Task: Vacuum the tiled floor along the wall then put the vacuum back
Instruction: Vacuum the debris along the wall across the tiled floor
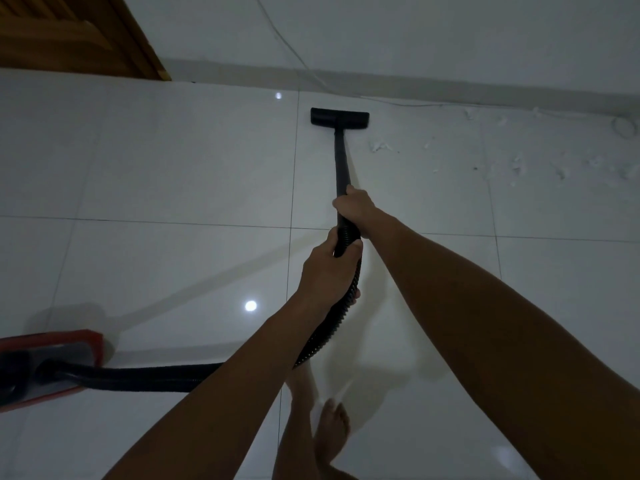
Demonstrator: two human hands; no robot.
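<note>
Midway, judging by white debris (512, 164) right of nozzle (339, 117), near wall (450, 57); vacuum body (52, 362) not returned. Right hand (353, 209) gripping wand (341, 161); left hand (329, 268) gripping hose (325, 334).

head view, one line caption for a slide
Both hands, right hand ahead of left hand, push the black vacuum nozzle toward the wall.

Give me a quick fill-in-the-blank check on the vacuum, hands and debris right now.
1. The right hand grips the black ____, above the left hand, which holds the ribbed hose.
2. The nozzle sits on the floor near the ____.
3. White debris lies to the nozzle's ____.
4. The vacuum body at lower left is trimmed in ____.

Missing words: wand; wall; right; red
</note>
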